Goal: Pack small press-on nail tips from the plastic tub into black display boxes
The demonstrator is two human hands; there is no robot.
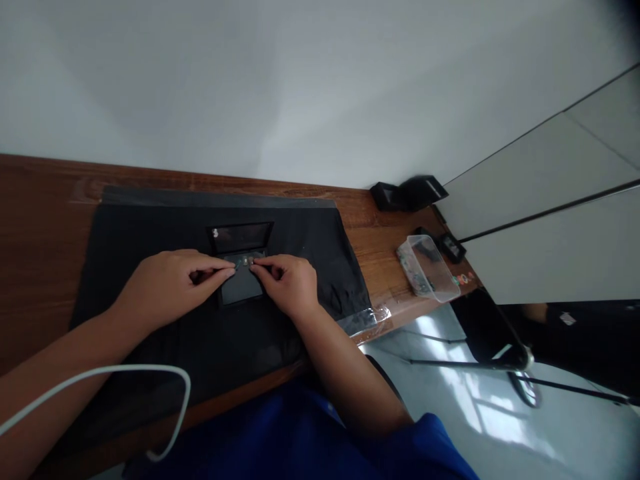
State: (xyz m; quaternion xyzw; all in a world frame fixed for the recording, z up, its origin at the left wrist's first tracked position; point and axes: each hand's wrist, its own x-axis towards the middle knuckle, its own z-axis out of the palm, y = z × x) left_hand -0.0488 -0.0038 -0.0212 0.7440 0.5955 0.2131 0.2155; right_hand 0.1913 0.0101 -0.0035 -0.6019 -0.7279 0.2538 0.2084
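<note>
A shallow black box [242, 288] lies on the black cloth with its windowed lid [241, 236] raised at the back. Dark grey padding fills its base. Over the rear of the padding is a small shiny piece [245, 261], with a greenish bit at its left; it is too small to name. My left hand [175, 283] comes in from the left, thumb and forefinger pinched at the greenish end. From the right, my right hand [290, 280] pinches at the other end. What exactly sits between the fingertips of either hand is hidden.
The black cloth [150, 227] is taped to a wooden table [370, 230] against a white wall. To the right stand a clear plastic tub [433, 267] with small packets, black boxes [407, 193] and small rings of colour. A white cable [125, 368] loops over my left forearm.
</note>
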